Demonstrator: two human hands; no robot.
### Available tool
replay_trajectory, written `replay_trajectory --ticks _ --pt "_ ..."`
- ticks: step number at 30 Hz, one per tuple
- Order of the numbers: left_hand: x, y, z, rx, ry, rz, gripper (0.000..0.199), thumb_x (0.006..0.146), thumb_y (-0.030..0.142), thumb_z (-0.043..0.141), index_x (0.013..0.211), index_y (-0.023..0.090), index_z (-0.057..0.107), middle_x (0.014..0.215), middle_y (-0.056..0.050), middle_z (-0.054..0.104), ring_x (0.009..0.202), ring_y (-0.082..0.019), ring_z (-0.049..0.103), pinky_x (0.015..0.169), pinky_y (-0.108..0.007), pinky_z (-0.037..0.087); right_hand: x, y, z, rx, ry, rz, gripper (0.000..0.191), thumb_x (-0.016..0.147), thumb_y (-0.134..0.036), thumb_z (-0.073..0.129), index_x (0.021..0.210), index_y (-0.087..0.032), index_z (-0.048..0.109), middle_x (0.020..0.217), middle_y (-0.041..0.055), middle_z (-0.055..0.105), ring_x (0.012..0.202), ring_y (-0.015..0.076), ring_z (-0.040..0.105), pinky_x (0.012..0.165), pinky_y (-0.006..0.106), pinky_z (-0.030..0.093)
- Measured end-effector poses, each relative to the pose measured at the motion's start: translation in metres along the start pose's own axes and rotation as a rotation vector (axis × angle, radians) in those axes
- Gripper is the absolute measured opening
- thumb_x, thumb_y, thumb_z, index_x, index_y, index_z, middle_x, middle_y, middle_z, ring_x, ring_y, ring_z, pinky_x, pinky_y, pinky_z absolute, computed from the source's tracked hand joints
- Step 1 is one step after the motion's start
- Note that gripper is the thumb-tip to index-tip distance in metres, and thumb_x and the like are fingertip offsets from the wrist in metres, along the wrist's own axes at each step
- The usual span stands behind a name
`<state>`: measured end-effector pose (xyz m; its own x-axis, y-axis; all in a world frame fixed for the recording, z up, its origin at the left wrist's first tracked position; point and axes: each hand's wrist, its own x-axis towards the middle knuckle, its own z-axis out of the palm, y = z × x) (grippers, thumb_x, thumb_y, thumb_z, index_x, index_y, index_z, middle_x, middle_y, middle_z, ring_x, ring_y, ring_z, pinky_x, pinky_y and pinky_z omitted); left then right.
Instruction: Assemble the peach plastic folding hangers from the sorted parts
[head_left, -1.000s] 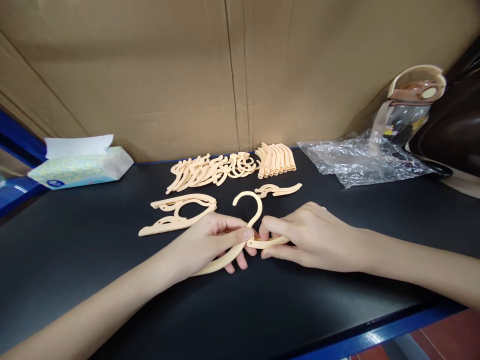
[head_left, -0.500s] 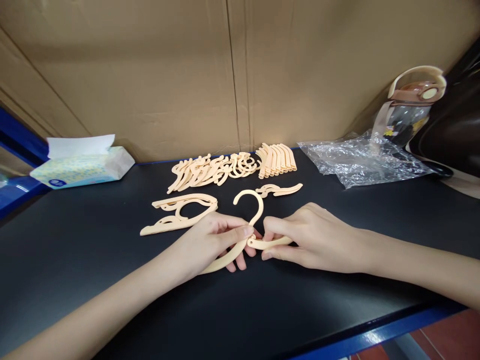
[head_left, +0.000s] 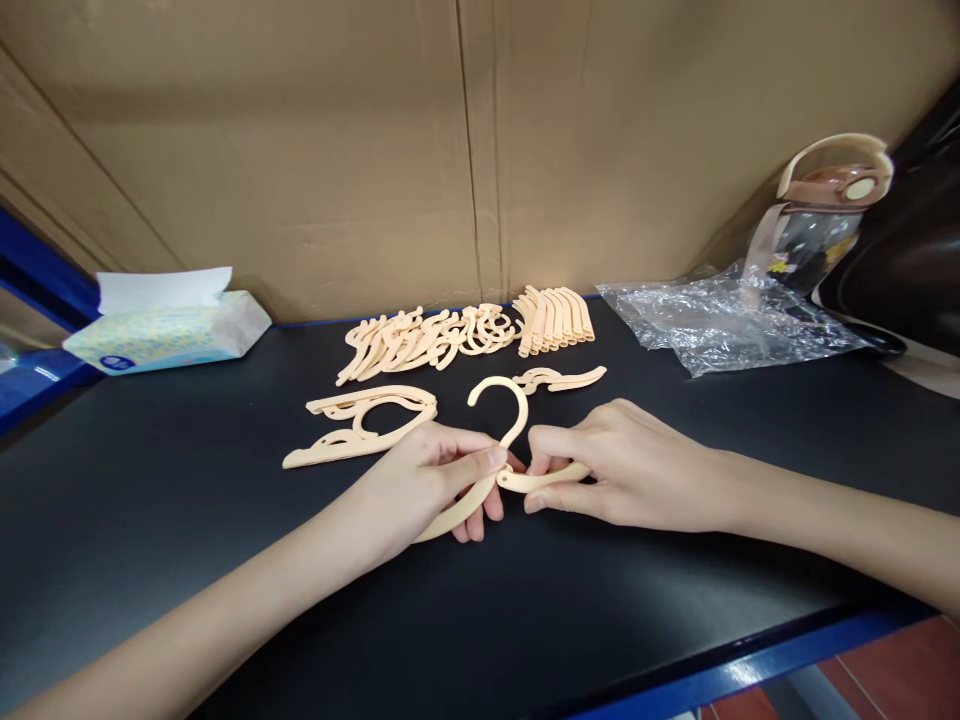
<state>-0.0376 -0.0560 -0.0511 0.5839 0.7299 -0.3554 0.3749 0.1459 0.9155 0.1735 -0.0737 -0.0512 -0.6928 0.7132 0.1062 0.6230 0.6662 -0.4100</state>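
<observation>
Between my hands is a cream plastic folding hanger, its hook (head_left: 517, 412) pointing up. My left hand (head_left: 435, 478) pinches it at the base of the hook, thumb on top, with one curved arm (head_left: 459, 512) running under the palm. My right hand (head_left: 630, 468) grips the other arm piece (head_left: 525, 483), whose holed end meets the hook's base; whether it is fastened there I cannot tell. Just behind my left hand lies a folded hanger (head_left: 360, 425). A small pair of hanger arm pieces (head_left: 564, 380) rests behind the hook.
At the back of the black table (head_left: 187, 470) lie a heap of hooks and curved pieces (head_left: 420, 340) and a row of tube-like arms (head_left: 556, 322). A tissue pack (head_left: 172, 335) sits left; a clear plastic bag (head_left: 735, 320) and a water bottle (head_left: 817, 225) are right. Cardboard (head_left: 300, 150) stands behind.
My right hand and the arm piece in it have tilted up slightly. My left hand keeps its hold on the hanger, and the other items stay in place.
</observation>
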Motion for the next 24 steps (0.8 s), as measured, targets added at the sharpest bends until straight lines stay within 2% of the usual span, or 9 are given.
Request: replay_trajectory --ticks 7,13,19,24 --pt "0.0001 0.0024 0.0008 0.014 0.006 -0.013 0.033 0.083 0.039 0.051 0.069 0.012 0.063 0.061 -0.002 0.062 0.049 -0.011 0.055 0.049 -0.023 0.045 0.0006 -0.0013 -0.0026 0.034 0.004 0.004 0.016 0.086 -0.034 0.059 0.082 -0.02 0.053 0.058 -0.0079 0.057 0.05 0.0063 0.047 0.051 0.019 0.026" --pt "0.001 0.0022 -0.0003 0.04 0.002 -0.023 0.035 0.083 0.041 0.05 0.069 0.012 0.064 0.063 -0.003 0.062 0.05 -0.012 0.055 0.051 -0.024 0.045 0.0014 -0.0004 -0.0035 0.028 0.002 0.015 0.018 0.086 -0.035 0.059 0.079 -0.019 0.052 0.051 -0.0093 0.048 0.046 0.006 0.039 0.049 0.019 0.024" --pt "-0.0021 0.0035 0.0018 0.135 0.014 -0.033 0.039 0.088 0.038 0.044 0.061 0.014 0.058 0.053 0.0 0.057 0.047 -0.009 0.053 0.051 -0.021 0.041 0.0031 0.0022 -0.0024 0.042 -0.009 0.013 0.017 0.086 -0.034 0.059 0.08 -0.019 0.053 0.052 -0.0092 0.051 0.047 0.0058 0.041 0.05 0.019 0.025" --pt "-0.0042 0.0064 0.004 0.201 0.012 -0.002 0.037 0.088 0.043 0.045 0.065 0.016 0.054 0.051 0.004 0.054 0.047 -0.008 0.05 0.05 -0.018 0.04 0.0012 0.0047 0.0006 0.02 0.023 -0.051 0.016 0.087 -0.034 0.058 0.083 -0.019 0.053 0.06 -0.0065 0.06 0.05 0.0065 0.049 0.049 0.019 0.026"
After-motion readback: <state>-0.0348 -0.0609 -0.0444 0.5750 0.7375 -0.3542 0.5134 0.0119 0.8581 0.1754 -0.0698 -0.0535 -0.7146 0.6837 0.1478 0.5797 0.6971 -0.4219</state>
